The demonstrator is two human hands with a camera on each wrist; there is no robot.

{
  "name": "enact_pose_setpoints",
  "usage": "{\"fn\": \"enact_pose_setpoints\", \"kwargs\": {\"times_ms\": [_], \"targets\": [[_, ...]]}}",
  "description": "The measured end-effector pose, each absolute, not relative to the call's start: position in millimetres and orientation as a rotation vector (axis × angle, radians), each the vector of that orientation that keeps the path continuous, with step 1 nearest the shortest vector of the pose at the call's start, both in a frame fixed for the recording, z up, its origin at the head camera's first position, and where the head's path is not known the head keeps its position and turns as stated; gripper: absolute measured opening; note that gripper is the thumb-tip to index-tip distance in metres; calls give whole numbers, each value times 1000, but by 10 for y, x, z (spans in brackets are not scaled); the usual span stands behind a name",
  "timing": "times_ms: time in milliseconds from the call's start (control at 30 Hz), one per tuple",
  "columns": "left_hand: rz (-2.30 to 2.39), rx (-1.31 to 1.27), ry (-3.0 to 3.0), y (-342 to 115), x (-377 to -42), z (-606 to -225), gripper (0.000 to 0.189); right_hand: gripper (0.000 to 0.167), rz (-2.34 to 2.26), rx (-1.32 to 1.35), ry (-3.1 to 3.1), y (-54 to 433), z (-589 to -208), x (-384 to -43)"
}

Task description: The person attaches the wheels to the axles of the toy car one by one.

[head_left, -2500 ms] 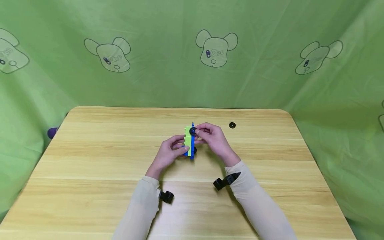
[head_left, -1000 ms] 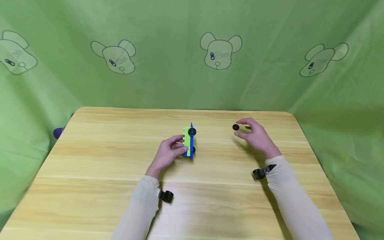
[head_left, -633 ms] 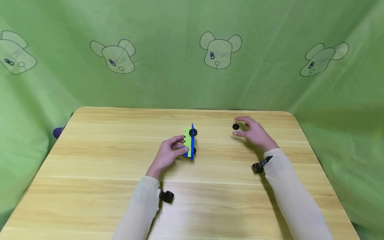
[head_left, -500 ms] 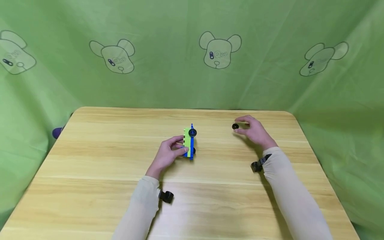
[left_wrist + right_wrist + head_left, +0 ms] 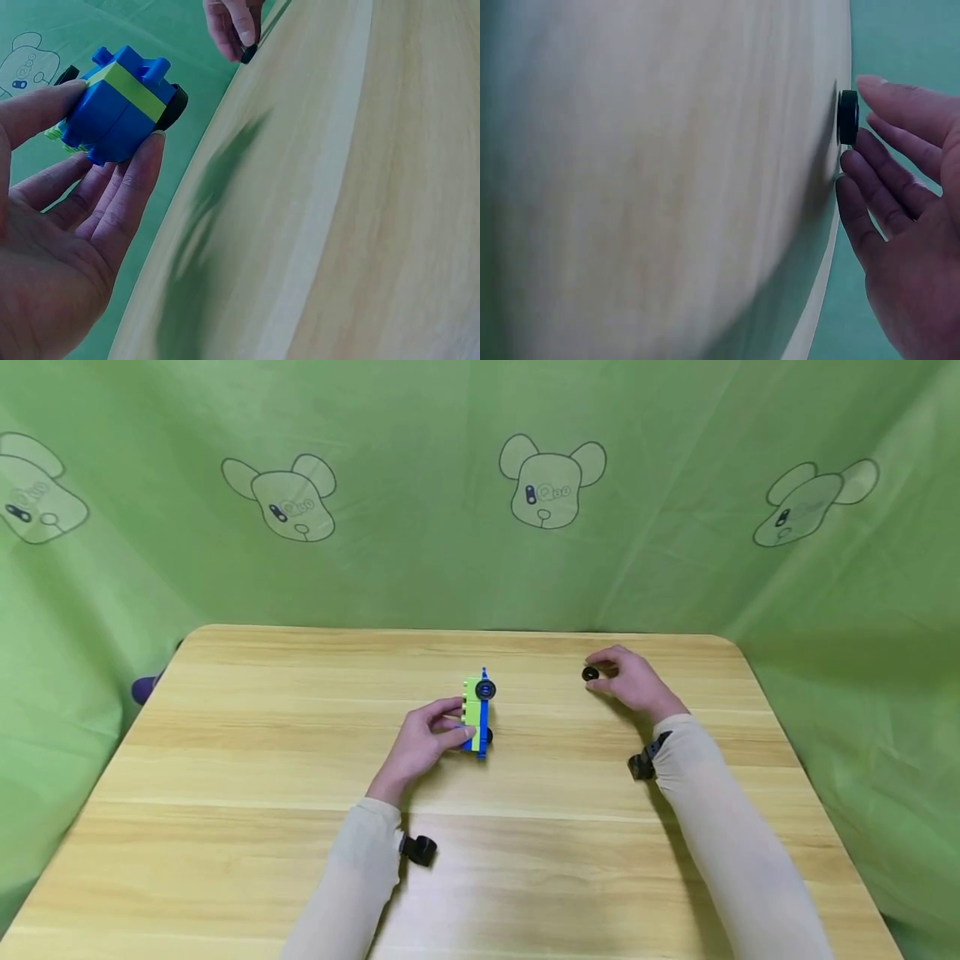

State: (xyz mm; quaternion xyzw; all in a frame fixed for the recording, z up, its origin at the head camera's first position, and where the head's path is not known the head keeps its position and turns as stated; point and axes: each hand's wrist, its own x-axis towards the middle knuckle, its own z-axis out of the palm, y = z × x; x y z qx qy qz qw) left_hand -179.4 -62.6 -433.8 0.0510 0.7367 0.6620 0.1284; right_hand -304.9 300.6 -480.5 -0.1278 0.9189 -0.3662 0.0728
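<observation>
My left hand point(image 5: 422, 743) grips a toy brick car point(image 5: 472, 714) of lime-green and blue blocks, held on end above the table. In the left wrist view, thumb and fingers press opposite sides of the toy car's blue end point(image 5: 116, 112). A black wheel point(image 5: 486, 690) is fitted on the upper part of its side; another dark wheel point(image 5: 174, 107) shows at the blue end. Farther right, my right hand point(image 5: 633, 683) pinches a loose black toy wheel point(image 5: 591, 673) between thumb and fingertips at the tabletop. The right wrist view shows this wheel point(image 5: 848, 118) edge-on, close to its shadow.
The light wooden table point(image 5: 525, 860) reaches back to a green curtain point(image 5: 412, 568) printed with bear heads. Something purple point(image 5: 142, 690) shows beyond the table's left edge. Each sleeved wrist wears a small black camera point(image 5: 424, 851).
My right hand has left the toy car's upper wheel and moved right to the loose wheel, its fingers closing around it. The left hand stays put with the car.
</observation>
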Motion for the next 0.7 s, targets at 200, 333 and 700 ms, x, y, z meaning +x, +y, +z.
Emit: {"fn": "enact_pose_setpoints", "kwargs": {"times_ms": [200, 333, 700], "targets": [[1923, 154, 2145, -616, -1790, -4311, 54, 37, -1035, -376, 2771, 2988, -4792, -3083], [1917, 152, 2162, -610, -1779, -4294, 53, 34, -997, -403, 2798, 2985, -4799, -3104], [1902, 132, 2172, -608, -1839, -4432, 53, 29, -984, -417, 2811, 2976, -4787, -3079]]}}
